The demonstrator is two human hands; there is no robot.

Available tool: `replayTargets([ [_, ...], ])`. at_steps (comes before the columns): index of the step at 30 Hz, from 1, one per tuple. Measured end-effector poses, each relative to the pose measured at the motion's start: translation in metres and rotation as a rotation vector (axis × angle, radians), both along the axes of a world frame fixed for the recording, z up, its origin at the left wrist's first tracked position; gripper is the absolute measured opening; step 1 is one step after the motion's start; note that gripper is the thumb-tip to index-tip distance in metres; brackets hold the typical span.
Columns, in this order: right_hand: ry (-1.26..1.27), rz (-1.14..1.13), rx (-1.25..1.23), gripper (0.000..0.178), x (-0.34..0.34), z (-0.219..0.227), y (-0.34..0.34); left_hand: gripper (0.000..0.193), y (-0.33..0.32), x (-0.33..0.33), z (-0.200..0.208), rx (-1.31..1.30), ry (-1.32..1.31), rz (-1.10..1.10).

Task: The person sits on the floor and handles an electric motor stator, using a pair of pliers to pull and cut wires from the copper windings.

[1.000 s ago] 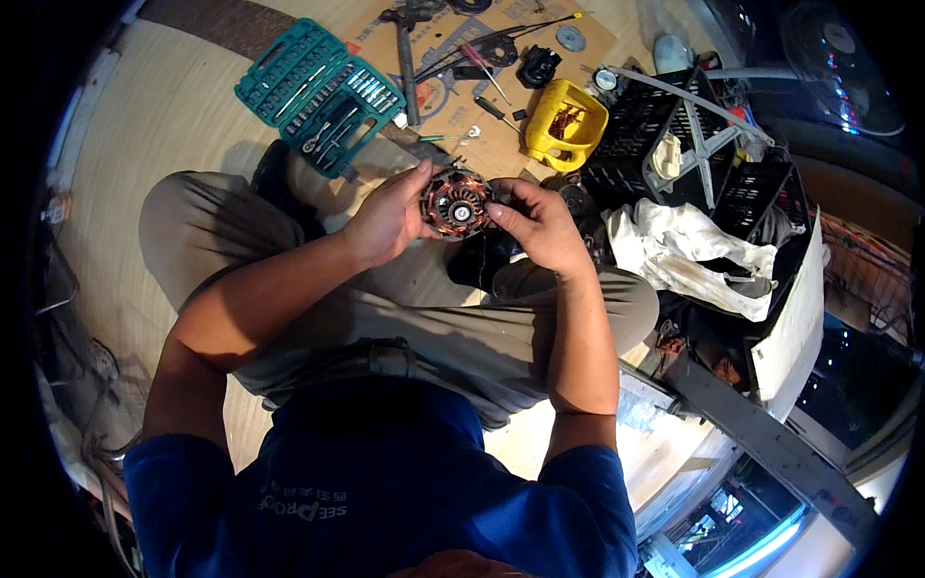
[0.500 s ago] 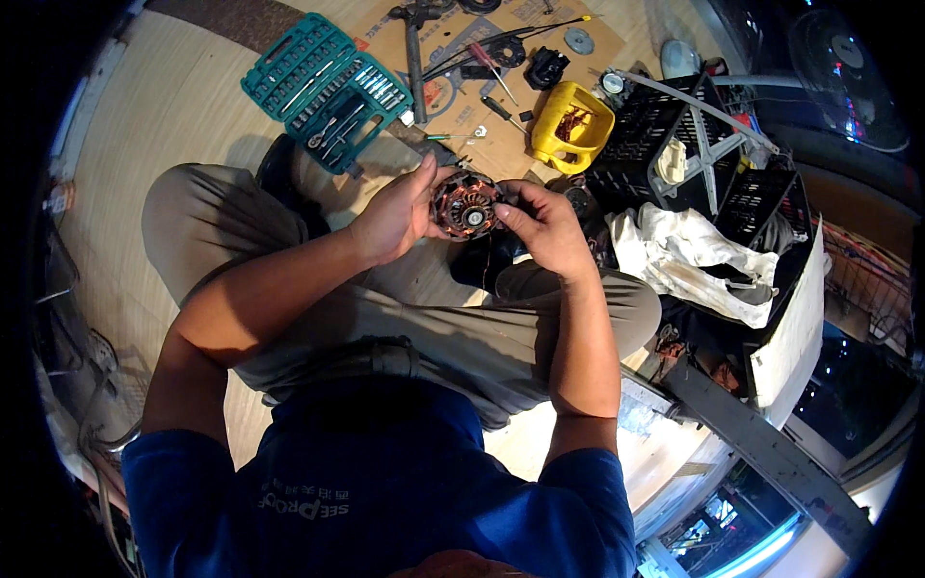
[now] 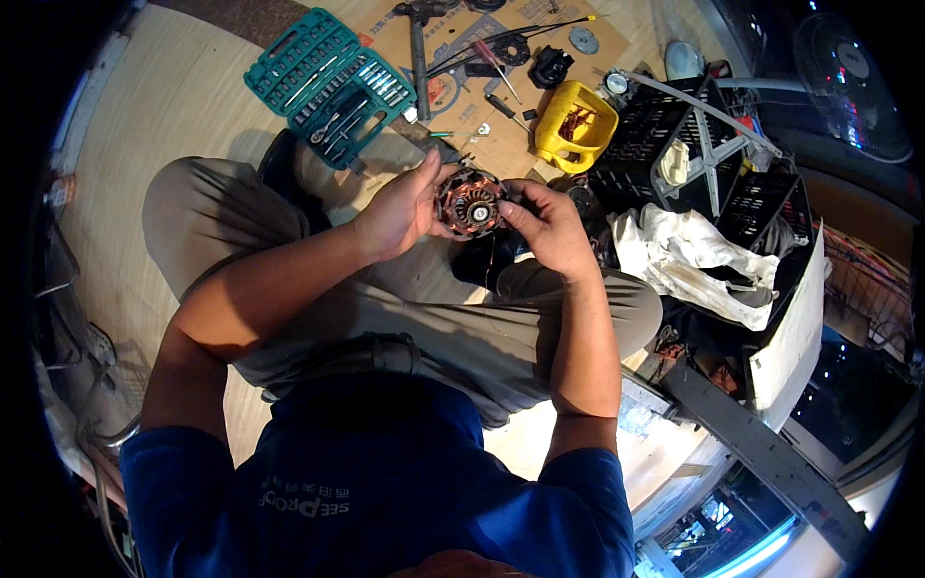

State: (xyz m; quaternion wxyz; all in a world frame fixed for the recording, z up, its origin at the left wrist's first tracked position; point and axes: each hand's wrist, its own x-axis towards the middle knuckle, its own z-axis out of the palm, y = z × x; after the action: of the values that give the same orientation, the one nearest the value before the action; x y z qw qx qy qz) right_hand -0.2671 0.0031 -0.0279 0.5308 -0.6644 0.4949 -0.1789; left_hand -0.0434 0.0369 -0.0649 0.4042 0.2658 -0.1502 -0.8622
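Above my lap I hold a round electric motor (image 3: 469, 203), its ring of copper windings and pale metal centre turned upward. My left hand (image 3: 405, 207) grips its left edge, the thumb pointing up and the fingers partly hidden behind it. On the opposite edge, my right hand (image 3: 546, 223) presses with the thumb near the centre, other fingers curled round the rim. From the motor's lower side a thin copper wire hangs down. Just beyond it, a screwdriver with a dark handle (image 3: 498, 106) lies on the cardboard sheet (image 3: 482, 130).
An open green socket set (image 3: 328, 91) lies at the far left of the cardboard. A hammer (image 3: 418, 58) and a red-handled screwdriver (image 3: 491, 63) are on it. To the right stand a cut yellow jug (image 3: 549, 130) with copper scraps, black crates (image 3: 626, 135) and a white cloth (image 3: 689, 255).
The motor has tilted slightly in my hands, so its metal centre now shows a little further right. Both hands keep their hold.
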Motion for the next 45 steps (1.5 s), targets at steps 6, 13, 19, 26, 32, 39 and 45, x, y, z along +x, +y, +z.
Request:
replayTargets([
  [6, 0.033, 0.011, -0.021, 0.028, 0.002, 0.006, 0.000, 0.071, 0.000, 0.000, -0.002, -0.011, 0.025, -0.012],
  [13, 0.063, 0.006, -0.028, 0.030, 0.002, 0.005, 0.000, 0.069, 0.000, 0.000, 0.000, 0.021, 0.026, 0.006],
  [19, 0.051, 0.007, -0.018, 0.031, 0.000, 0.003, 0.000, 0.052, 0.000, 0.002, -0.003, 0.017, 0.052, -0.013],
  [26, 0.012, 0.004, -0.008, 0.030, 0.001, 0.004, 0.002, 0.041, 0.003, 0.002, -0.003, 0.038, -0.019, 0.036],
  [32, 0.036, 0.034, 0.066, 0.027, 0.003, 0.014, 0.001, 0.044, 0.005, -0.001, -0.005, 0.031, -0.087, 0.059],
  [39, 0.007, 0.026, -0.016, 0.027, 0.002, 0.006, 0.001, 0.037, 0.002, 0.001, 0.000, 0.041, -0.038, 0.010],
  [45, 0.072, 0.059, 0.035, 0.025, 0.002, 0.008, 0.000, 0.033, 0.002, 0.002, 0.006, 0.079, -0.012, 0.003],
])
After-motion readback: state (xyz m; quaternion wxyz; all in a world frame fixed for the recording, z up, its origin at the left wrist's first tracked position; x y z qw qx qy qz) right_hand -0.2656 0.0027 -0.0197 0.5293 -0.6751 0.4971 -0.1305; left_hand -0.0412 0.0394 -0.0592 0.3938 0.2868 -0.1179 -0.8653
